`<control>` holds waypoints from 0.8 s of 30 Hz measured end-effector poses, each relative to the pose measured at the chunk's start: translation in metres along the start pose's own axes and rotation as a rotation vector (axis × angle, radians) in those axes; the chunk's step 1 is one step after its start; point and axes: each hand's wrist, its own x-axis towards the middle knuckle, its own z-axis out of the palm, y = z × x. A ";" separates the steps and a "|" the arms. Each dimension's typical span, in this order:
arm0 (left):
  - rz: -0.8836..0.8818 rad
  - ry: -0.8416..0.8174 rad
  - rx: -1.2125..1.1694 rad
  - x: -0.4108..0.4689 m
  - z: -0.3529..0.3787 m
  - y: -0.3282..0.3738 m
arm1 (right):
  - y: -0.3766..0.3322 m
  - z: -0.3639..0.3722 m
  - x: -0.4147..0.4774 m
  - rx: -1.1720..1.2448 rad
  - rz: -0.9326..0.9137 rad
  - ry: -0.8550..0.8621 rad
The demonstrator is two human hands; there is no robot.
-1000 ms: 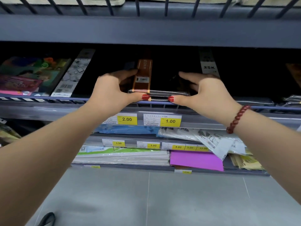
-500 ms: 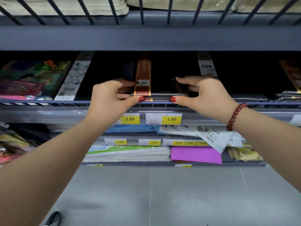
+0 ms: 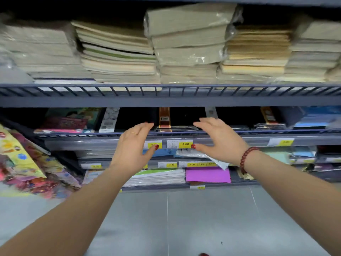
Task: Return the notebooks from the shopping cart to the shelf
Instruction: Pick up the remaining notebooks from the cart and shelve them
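Note:
A black notebook with an orange-brown band (image 3: 164, 120) lies flat on the middle grey shelf (image 3: 239, 133), on top of a small stack of wrapped ones. My left hand (image 3: 133, 146) hovers open just in front of and left of it, fingers spread, holding nothing. On the stack's other side my right hand (image 3: 218, 141), with a red bead bracelet at the wrist, is open and also off the notebook. Neither hand touches it. The shopping cart is out of view.
The upper shelf rail (image 3: 169, 93) carries tall stacks of beige wrapped notebooks (image 3: 188, 45). Yellow price tags (image 3: 185, 144) line the shelf edge. Lower shelves hold green-white pads (image 3: 158, 177) and a purple pad (image 3: 207, 174). Colourful packets (image 3: 24, 163) hang at the left. Grey floor lies below.
Both hands let go of the notebook stack and drew back from the shelf, fingers opening. The view tilted up, bringing the upper shelf of beige notebooks into sight.

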 end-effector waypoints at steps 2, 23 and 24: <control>0.007 0.026 0.078 -0.021 -0.017 0.009 | -0.015 -0.012 -0.022 -0.101 -0.038 -0.009; -0.451 0.263 0.341 -0.209 -0.137 0.089 | -0.118 -0.067 -0.090 -0.030 -0.544 0.038; -0.478 0.270 0.338 -0.222 -0.141 0.093 | -0.127 -0.064 -0.092 -0.035 -0.588 0.029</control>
